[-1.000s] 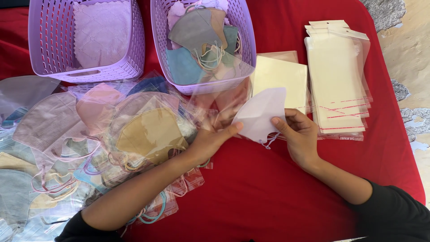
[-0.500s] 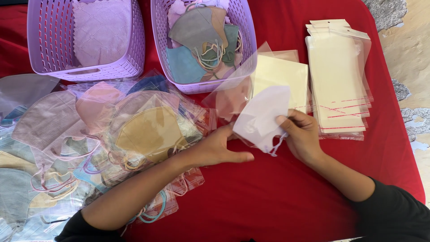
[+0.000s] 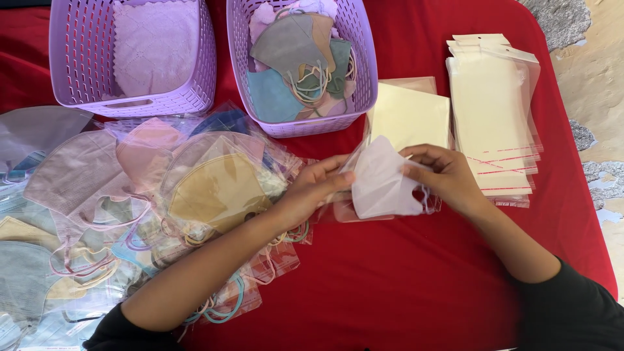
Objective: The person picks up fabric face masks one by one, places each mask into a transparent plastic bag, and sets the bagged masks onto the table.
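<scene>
left hand [image 3: 318,185] now gripping, white mask [image 3: 383,182] between fingers [image 3: 422,156]

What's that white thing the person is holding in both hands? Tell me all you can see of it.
It is a white face mask, folded flat into a curved, beak-like shape, of soft matte fabric-like material. A thin white ear loop hangs at its right edge. The right hand pinches that right side, and the left hand holds a clear plastic sleeve at the mask's left edge; the mask seems partly inside it, though how far is unclear. It is held just above the red tablecloth, in front of a stack of cream cards.
</scene>
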